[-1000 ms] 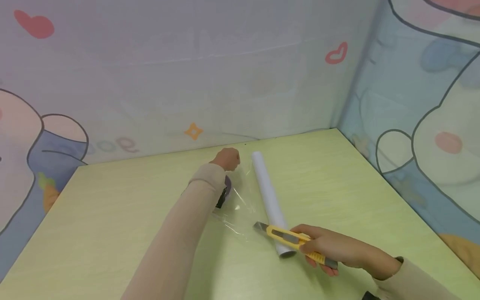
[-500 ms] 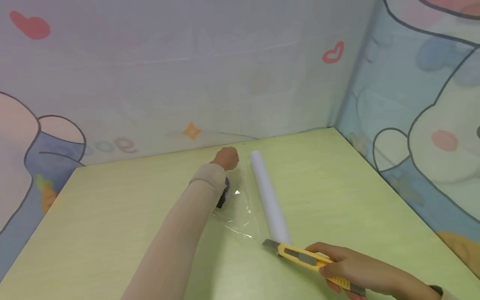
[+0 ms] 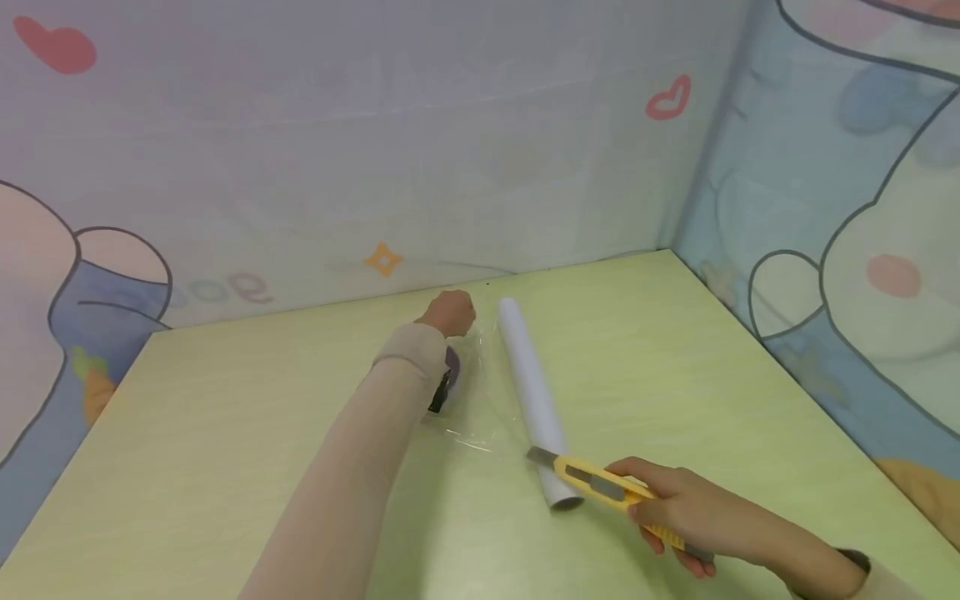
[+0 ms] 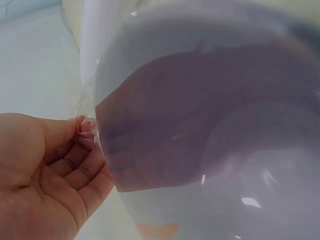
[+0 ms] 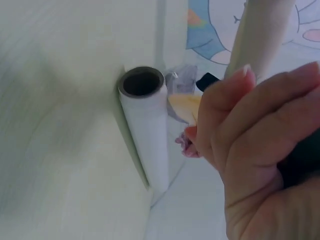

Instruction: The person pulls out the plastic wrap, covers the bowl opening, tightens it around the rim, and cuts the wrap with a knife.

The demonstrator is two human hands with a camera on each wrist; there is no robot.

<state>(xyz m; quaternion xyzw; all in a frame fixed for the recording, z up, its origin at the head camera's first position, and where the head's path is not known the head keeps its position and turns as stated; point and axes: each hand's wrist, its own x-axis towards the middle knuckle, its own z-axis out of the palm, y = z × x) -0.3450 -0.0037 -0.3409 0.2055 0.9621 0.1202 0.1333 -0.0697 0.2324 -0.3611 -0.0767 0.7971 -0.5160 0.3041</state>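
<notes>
Plastic film (image 3: pixel 483 396) extends near and right of the left hand (image 3: pixel 450 313), which we see pinching its far end; the right hand (image 3: pixel 693 510), nearer, grips a yellow cutter (image 3: pixel 603 484).

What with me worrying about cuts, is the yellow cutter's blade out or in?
Out: in the head view, the grey blade projects from the yellow cutter in the right hand.

Within the right hand (image 3: pixel 693 510), the yellow plastic utility knife (image 3: pixel 592 481) is partly hidden; below the left hand (image 3: pixel 448 313), the clear plastic film (image 3: pixel 480 421) is partly covered by the beige sleeve (image 3: pixel 360 454).
</notes>
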